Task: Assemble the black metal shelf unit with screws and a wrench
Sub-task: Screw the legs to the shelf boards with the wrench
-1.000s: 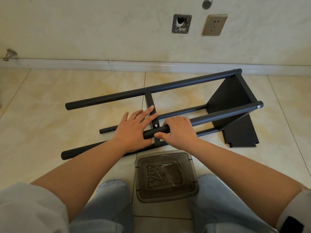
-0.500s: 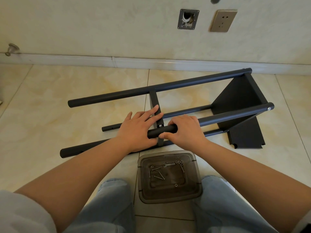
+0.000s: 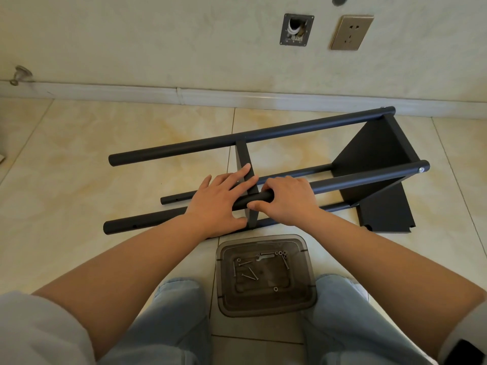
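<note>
The black metal shelf unit (image 3: 374,154) lies on its side on the tiled floor, with long round posts running left to right and a flat shelf panel at its right end. My right hand (image 3: 286,197) grips the near upper post (image 3: 363,180) close to its left end. My left hand (image 3: 216,198) lies flat with straight fingers over the upright middle shelf panel (image 3: 243,156) and that post's tip. A grey plastic tray (image 3: 305,259) between my knees holds several screws and a small flat wrench (image 3: 264,257).
The wall with a skirting board (image 3: 184,96) runs just behind the unit. A wall socket (image 3: 351,32) and an open wall box (image 3: 296,30) sit above it. A loose black panel (image 3: 384,214) lies on the floor at the right. My knees flank the tray.
The view has shifted slightly; both hands stay on the post and middle panel, with the left fingers reaching a little further over the panel.
</note>
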`<action>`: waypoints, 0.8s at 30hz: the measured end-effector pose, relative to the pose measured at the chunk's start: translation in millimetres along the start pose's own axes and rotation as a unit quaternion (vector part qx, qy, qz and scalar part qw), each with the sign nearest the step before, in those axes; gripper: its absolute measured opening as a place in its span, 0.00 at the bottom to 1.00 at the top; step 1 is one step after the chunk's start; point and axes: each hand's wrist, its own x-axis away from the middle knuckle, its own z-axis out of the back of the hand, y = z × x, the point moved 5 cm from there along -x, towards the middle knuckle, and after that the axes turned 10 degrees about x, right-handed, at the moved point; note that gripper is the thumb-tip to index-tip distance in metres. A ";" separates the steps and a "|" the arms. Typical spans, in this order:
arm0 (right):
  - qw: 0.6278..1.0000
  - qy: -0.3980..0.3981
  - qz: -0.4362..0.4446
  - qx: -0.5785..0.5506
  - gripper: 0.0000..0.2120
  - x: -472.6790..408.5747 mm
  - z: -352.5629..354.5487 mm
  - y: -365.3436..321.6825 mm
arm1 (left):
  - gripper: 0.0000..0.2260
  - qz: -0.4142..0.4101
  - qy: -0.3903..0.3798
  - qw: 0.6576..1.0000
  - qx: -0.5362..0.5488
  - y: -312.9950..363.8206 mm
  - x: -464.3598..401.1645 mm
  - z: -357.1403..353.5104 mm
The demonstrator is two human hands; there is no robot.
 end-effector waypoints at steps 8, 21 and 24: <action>0.996 -0.073 0.049 -0.020 0.18 -6.5 -1.4 -4.8 | 0.38 0.003 -0.009 1.000 -0.011 2.5 1.3 1.0; 0.997 -0.044 0.061 -0.017 0.20 -5.2 -1.3 -4.4 | 0.36 0.003 0.002 1.000 -0.002 2.2 5.3 0.7; 0.995 -0.067 0.065 -0.042 0.18 0.1 -7.6 -6.3 | 0.34 -0.014 0.008 1.000 -0.013 0.2 10.5 -0.5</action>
